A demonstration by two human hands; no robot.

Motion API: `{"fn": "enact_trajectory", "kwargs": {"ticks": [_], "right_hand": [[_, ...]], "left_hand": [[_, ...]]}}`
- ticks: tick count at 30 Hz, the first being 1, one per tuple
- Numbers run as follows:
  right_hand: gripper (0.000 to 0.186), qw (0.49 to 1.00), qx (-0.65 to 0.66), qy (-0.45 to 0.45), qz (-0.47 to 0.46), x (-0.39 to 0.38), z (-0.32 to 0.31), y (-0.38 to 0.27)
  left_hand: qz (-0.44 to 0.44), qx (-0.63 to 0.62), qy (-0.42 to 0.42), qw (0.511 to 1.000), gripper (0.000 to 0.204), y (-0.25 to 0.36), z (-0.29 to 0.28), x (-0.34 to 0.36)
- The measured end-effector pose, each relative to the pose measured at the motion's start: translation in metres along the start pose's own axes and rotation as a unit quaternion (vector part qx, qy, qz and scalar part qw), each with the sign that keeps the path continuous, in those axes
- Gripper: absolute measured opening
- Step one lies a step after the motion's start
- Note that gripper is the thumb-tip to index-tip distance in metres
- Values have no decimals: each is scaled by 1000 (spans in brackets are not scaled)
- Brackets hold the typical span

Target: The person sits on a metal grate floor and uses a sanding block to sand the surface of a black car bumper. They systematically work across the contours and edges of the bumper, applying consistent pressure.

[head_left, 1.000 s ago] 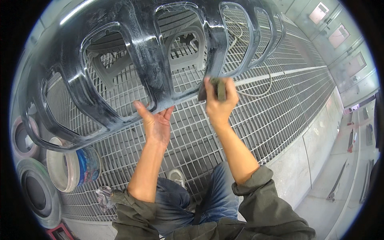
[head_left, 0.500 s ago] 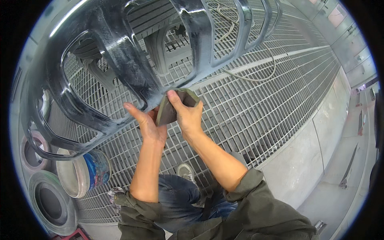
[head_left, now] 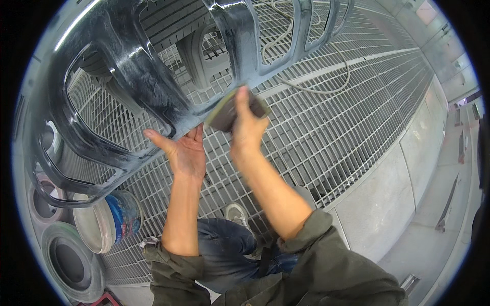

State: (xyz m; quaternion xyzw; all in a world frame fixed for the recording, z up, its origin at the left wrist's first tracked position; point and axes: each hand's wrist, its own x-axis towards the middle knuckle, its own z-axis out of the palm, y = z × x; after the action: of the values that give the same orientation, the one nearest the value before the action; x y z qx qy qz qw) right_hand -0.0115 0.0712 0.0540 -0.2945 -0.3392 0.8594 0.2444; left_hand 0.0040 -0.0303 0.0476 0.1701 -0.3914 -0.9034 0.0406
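A large, glossy black slotted panel (head_left: 148, 71) with curved bars fills the upper left, pale dust lying along its lower rim. My left hand (head_left: 186, 157) is at that rim, palm up, its thumb spread to the left and its fingers curled against the edge, the tips partly hidden. In my right hand (head_left: 248, 133) is a flexible sanding pad (head_left: 223, 116), grey-brown with a greenish edge. The thumb presses across it, and its upper edge meets the panel's rim just right of my left hand. Motion blurs the pad and right hand slightly.
Metal grating (head_left: 316, 132) covers the floor, with a pale hose (head_left: 326, 91) looped across it. At left stand a white-and-blue bucket (head_left: 122, 219) and a greenish ring-shaped object (head_left: 51, 255). Smooth pale floor panels (head_left: 375, 204) border the grating at right. Behind the panel stands a grey support (head_left: 196, 61).
My right hand has moved the sanding pad up and to the right along the rim, away from my left hand. The left hand stays at the rim, now more fully visible.
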Motion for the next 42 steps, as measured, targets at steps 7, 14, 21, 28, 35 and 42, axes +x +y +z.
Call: {"fn": "enact_trajectory", "kwargs": {"ticks": [7, 14, 21, 28, 35, 42], "right_hand": [[27, 979, -100, -179, -23, -15, -11, 1], [29, 967, -143, -209, -40, -39, 0, 3], [20, 950, -182, -158, -200, 1, -20, 2], [27, 992, 4, -89, -85, 32, -16, 15], [29, 959, -116, -238, -97, 43, -28, 11], [33, 948, -103, -297, -55, 12, -30, 43]], "left_hand": [[-81, 21, -13, 996, 128, 6, -6, -4], [-72, 30, -15, 997, 132, 7, -3, -7], [3, -5, -39, 999, 118, 5, 3, -2], [10, -49, -65, 997, 111, 2, 8, -2], [31, -40, -12, 999, 112, 4, 5, -1], [-30, -4, -52, 998, 111, 6, 2, -1]]}}
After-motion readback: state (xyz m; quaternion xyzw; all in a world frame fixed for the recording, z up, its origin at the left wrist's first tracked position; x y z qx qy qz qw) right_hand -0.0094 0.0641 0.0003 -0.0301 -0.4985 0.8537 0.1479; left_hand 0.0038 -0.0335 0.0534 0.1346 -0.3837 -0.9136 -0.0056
